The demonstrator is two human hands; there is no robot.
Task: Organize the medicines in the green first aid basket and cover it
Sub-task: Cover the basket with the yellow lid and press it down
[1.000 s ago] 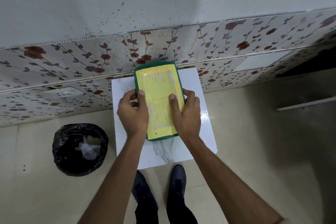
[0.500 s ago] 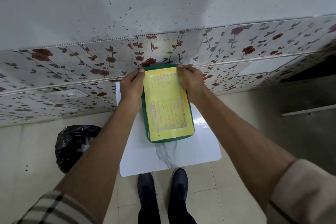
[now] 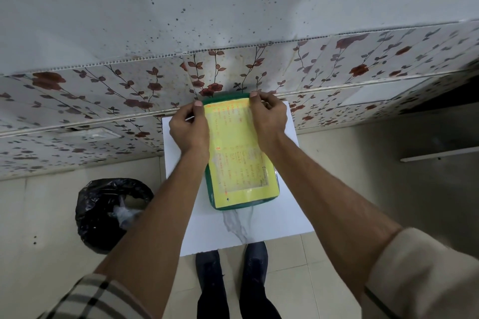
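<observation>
The green first aid basket [image 3: 220, 206] stands on a small white table [image 3: 259, 230], pushed against the flowered wall. A yellow lid [image 3: 241, 171] with red print lies flat on top and hides everything inside. My left hand [image 3: 190, 128] presses on the lid's far left corner, fingers curled over the edge. My right hand [image 3: 268, 118] grips the far right corner in the same way. Only a thin green rim shows around the lid.
A black-bagged waste bin [image 3: 108, 212] stands on the floor left of the table. A flowered wall panel [image 3: 103, 96] rises directly behind the basket. My two dark shoes [image 3: 233, 269] are at the table's near edge. Tiled floor lies to the right.
Both hands went from the lid's near half to its far corners by the wall, and have since shifted only slightly. The lid stays flat on the basket.
</observation>
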